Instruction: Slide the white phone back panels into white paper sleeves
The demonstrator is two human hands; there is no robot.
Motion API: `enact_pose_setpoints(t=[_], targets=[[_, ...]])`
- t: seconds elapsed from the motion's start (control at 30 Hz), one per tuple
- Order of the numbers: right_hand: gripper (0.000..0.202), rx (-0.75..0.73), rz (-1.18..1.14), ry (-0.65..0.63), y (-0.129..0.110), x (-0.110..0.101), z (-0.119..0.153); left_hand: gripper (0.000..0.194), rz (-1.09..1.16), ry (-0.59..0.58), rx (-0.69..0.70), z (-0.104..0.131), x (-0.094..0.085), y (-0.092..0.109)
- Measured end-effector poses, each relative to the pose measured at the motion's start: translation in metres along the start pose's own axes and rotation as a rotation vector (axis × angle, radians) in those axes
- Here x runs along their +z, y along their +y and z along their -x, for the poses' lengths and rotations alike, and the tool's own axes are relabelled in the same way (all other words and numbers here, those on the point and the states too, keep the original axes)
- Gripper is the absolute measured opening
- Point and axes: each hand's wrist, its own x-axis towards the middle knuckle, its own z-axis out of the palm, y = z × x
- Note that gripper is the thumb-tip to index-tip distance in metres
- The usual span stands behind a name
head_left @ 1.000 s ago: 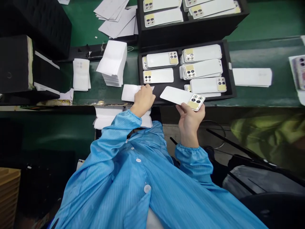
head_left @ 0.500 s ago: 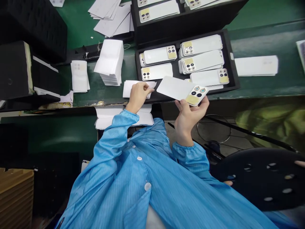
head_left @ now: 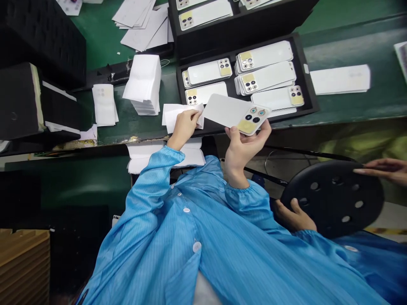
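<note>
My left hand [head_left: 186, 126] pinches the right edge of a thin white sheet [head_left: 171, 120] at the table's front edge. The sheet's near part lies slightly turned over another white sheet. In my right hand [head_left: 244, 148] is a white phone back panel [head_left: 227, 111], tilted, with its camera cutouts and yellowish patch at the lower right end. My thumb and fingers hold it by that end. The panel is above the front of a black tray [head_left: 313, 95], which holds several similar white panels [head_left: 269, 76]. A tall stack of white sheets [head_left: 144, 80] stands left of the tray.
A second black tray [head_left: 203, 40] of panels sits behind. Flat white sheets lie at left [head_left: 103, 103] and right [head_left: 340, 79]. Black boxes [head_left: 19, 99] stand far left. At the right, another person's hands [head_left: 297, 217] hold a round black stool seat [head_left: 333, 197].
My left hand has drawn the sheet's edge slightly left and nearer. The panel in my right hand has shifted left and up. The stool seat and the other person's hands have come further into view.
</note>
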Motion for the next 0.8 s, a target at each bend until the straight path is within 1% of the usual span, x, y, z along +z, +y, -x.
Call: enact_pose_setpoints(t=[0.1,0.2,0.3,0.4,0.6,0.8], targets=[[0.093,-0.052,0.061,0.021,-0.001,0.002,0.001,0.016,0.049,-0.002,-0.032,-0.002,0.002,-0.002],[0.093,-0.065,0.125,0.049,-0.005,0.006,0.003,0.006,0.119,0.012,-0.073,-0.003,0.005,-0.003],[0.091,-0.052,0.131,0.068,-0.009,0.010,0.007,0.009,0.168,0.021,-0.082,-0.002,0.008,-0.004],[0.090,-0.051,0.101,0.047,-0.010,0.011,0.010,0.008,0.195,0.028,-0.069,0.000,0.008,-0.005],[0.094,0.020,0.144,0.002,-0.014,-0.002,0.011,0.018,0.105,0.029,-0.020,0.004,0.011,-0.006],[0.090,-0.004,0.198,-0.003,-0.023,-0.011,0.012,0.021,0.061,0.027,-0.001,0.007,0.018,-0.007]])
